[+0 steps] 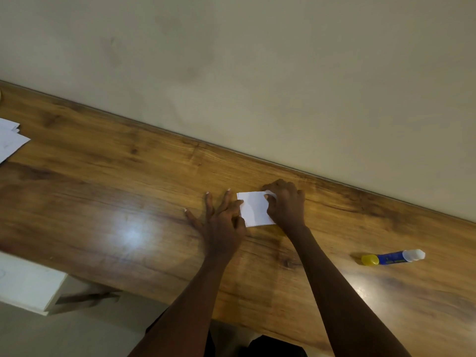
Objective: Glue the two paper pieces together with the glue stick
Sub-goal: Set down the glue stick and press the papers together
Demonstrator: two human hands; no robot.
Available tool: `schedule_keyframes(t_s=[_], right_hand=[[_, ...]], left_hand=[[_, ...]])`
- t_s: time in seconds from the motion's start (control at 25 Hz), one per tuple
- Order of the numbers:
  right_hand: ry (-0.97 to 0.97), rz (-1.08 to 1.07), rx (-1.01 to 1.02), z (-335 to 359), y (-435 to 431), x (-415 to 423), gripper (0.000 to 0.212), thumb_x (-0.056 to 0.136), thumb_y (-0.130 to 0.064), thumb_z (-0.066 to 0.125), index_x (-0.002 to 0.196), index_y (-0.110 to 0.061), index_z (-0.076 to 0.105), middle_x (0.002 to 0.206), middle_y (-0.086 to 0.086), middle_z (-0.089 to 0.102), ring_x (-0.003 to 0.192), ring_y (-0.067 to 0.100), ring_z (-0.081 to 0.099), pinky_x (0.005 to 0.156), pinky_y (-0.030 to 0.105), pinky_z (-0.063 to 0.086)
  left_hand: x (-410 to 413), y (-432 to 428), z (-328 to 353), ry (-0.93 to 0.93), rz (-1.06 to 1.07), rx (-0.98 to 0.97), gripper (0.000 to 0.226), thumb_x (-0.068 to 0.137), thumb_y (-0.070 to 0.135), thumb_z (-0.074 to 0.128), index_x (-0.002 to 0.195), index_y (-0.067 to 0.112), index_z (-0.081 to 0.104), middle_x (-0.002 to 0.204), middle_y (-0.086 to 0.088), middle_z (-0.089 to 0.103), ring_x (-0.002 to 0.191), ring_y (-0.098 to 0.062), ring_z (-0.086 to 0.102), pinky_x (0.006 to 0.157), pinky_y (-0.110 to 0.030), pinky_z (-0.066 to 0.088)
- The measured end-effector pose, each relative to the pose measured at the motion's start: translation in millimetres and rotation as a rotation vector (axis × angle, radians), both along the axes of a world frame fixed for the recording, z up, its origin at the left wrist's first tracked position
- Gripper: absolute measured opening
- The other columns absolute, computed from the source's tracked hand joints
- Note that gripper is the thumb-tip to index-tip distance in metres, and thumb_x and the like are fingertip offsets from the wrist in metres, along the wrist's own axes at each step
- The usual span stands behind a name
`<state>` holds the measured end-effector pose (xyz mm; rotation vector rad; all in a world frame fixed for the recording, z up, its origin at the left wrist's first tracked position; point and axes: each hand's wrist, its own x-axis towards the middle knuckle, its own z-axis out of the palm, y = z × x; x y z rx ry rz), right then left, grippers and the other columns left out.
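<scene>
A small white paper square (253, 208) lies flat on the wooden table (128, 181); a thin second edge shows along its near side, so two pieces seem stacked. My right hand (286, 204) rests on the paper's right side, fingers curled over its far right corner. My left hand (221, 220) lies flat on the table with fingers spread, the thumb and forefinger touching the paper's left edge. The glue stick (392, 257), blue with a yellow base and a clear cap, lies on its side well to the right of both hands.
Several white paper sheets (10, 140) lie at the table's far left. The wall (257, 73) runs along the back edge. A white block or box (28, 284) stands below the table's near edge at the left.
</scene>
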<state>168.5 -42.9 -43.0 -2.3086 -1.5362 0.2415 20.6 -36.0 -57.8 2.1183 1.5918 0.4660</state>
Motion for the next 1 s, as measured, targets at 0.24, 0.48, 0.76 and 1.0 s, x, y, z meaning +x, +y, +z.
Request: schedule_keyframes(t_s=[0.24,0.48,0.76,1.0], right_hand=[[-0.018,0.036,-0.09,-9,-20,-48,0.048,0.077,-0.018,0.061,0.123,-0.025,0.047,0.141,0.012,0.036,0.125,0.037,0.027,0.097,0.054,0.02],[0.002,-0.166,-0.074,-16,-23,-46,0.042,0.085,-0.034,0.048,0.126,-0.034,0.041,0.135,0.01,0.033,0.118,0.031,0.027,0.093,0.048,0.021],[-0.021,-0.307,-0.032,-8,-34,-4,0.033,0.088,-0.031,0.042,0.12,-0.032,0.05,0.129,0.009,0.034,0.112,0.027,0.028,0.09,0.044,0.023],[-0.125,-0.248,-0.027,-11,-75,-20,0.036,0.083,-0.029,0.055,0.119,-0.025,0.05,0.134,0.014,0.039,0.115,0.033,0.034,0.089,0.047,0.027]], left_hand=[[-1,0,0,0.006,-0.005,0.012,0.04,0.084,0.027,0.047,0.124,0.031,0.048,0.144,0.012,0.038,0.143,-0.028,0.006,0.1,-0.064,-0.019],[-5,7,-1,0.003,0.018,0.006,0.034,0.089,0.027,0.042,0.122,0.03,0.051,0.142,0.011,0.042,0.142,-0.029,0.008,0.101,-0.067,-0.015],[-4,7,-3,-0.002,0.037,0.012,0.034,0.089,0.027,0.04,0.12,0.03,0.052,0.139,0.011,0.046,0.142,-0.03,0.011,0.101,-0.067,-0.015],[-5,7,-2,-0.014,0.025,0.002,0.035,0.088,0.028,0.041,0.121,0.03,0.052,0.139,0.011,0.045,0.142,-0.029,0.009,0.1,-0.065,-0.018]])
